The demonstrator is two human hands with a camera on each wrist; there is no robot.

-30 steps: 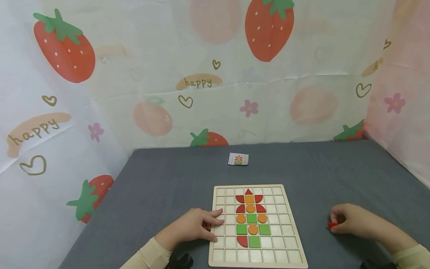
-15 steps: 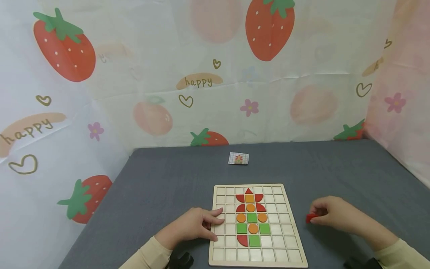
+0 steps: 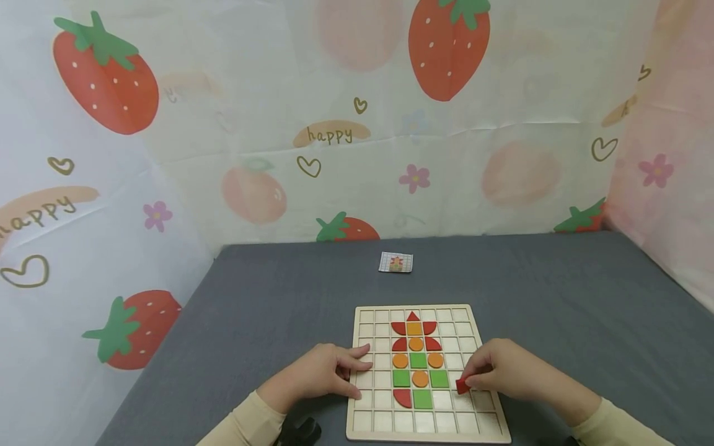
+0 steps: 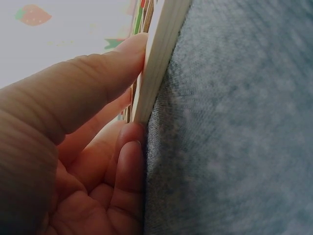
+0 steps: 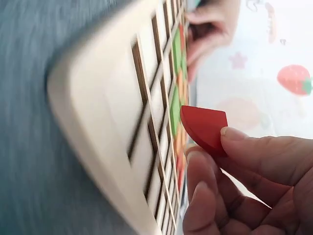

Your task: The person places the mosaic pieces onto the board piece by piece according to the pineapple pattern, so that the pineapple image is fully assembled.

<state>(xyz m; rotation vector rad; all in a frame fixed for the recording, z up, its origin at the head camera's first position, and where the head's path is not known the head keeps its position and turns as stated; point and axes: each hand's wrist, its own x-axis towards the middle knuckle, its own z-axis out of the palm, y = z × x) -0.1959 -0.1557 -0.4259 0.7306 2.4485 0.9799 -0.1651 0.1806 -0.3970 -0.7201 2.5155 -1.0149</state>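
In the head view a pale wooden grid board (image 3: 429, 437) lies on the table, bearing red, orange and green tiles in a figure. My left hand (image 3: 320, 375) rests on its left edge, thumb and two fingers spread over the rim; in the left wrist view the lower fingers touch the board's side (image 4: 159, 63). My right hand (image 3: 510, 371) pinches a red quarter-circle tile (image 5: 208, 128) between thumb and fingers, over the right part of the board. A red quarter-circle tile (image 3: 403, 397) sits beside a green square tile (image 3: 423, 399) in the lowest filled row.
A small printed card (image 3: 396, 262) with a grid picture lies farther back on the grey tablecloth (image 3: 279, 291). A strawberry-patterned curtain (image 3: 268, 93) encloses the back and sides. A black object (image 3: 304, 432) shows below my left wrist.
My right hand has carried the red quarter-circle tile leftward from the tablecloth to over the board's right side. The left hand and the board stay where they were.
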